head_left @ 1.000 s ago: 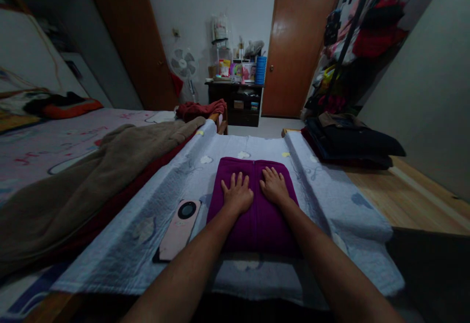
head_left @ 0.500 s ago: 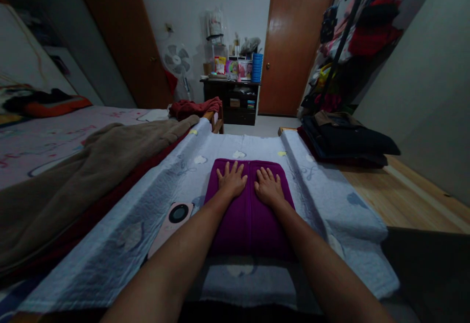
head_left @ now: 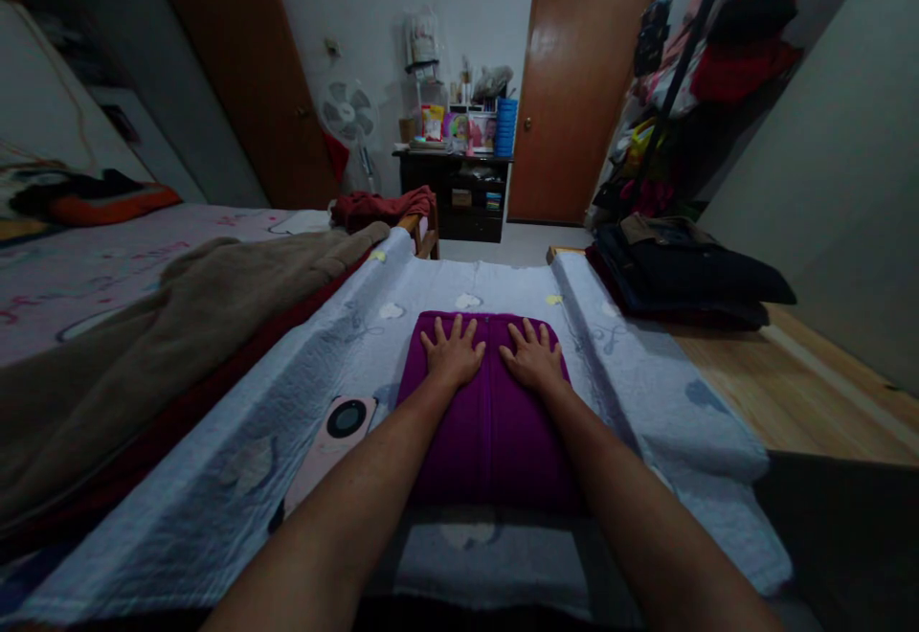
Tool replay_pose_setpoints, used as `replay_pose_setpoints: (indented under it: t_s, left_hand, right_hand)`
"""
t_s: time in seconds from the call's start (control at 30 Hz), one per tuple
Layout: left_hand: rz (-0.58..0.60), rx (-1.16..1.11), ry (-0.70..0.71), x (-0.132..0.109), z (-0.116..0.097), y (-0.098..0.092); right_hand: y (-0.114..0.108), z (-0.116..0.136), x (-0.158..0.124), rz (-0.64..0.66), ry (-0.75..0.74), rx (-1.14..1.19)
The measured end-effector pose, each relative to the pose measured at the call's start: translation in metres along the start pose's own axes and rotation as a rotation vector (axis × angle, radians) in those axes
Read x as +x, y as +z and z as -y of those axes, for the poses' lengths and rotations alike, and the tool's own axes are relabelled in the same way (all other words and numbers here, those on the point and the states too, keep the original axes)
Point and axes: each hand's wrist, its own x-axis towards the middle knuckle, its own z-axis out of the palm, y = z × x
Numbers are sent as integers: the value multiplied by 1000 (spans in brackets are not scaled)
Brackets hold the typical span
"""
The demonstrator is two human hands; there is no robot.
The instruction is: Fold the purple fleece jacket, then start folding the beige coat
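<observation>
A folded purple garment (head_left: pixel 492 426) lies on a pale blue quilted sheet (head_left: pixel 287 393) spread in front of me. My left hand (head_left: pixel 452 354) rests flat on the garment's far left part, fingers spread. My right hand (head_left: pixel 532 357) lies flat beside it on the far right part, fingers apart too. Neither hand holds anything. A pink phone (head_left: pixel 326 445) with a round black camera lies on the sheet, left of the garment.
A brown blanket (head_left: pixel 179 316) covers the bed at left. A stack of dark folded clothes (head_left: pixel 682 278) sits on a wooden surface (head_left: pixel 782 393) at right. Farther back stand a fan (head_left: pixel 347 115), a dark cluttered cabinet (head_left: pixel 466 191), a brown door (head_left: pixel 574 86) and hanging clothes (head_left: pixel 704 57).
Both hands slid away from me along the purple garment toward its far edge. The phone and the rest stayed put; my view shifted slightly.
</observation>
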Motion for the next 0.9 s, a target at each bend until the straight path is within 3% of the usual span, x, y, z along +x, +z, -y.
replay_pose_setpoints:
  t_s: [0.5,0.73,0.8,0.9]
  left_hand:
    - [16,-11,-14,-1,0,-2]
    - [23,-18,-17,-2,-1,-3]
    - [14,-17,-16,-2,-1,-2]
    - [-9,-14,-9,-2,-1,0]
  right_hand:
    - [2,-20,18,-51,108,124]
    - [4,-23,12,-210,82,96]
    - [3,-18,8,-296,39,50]
    - [0,-9,2,-355,-159,14]
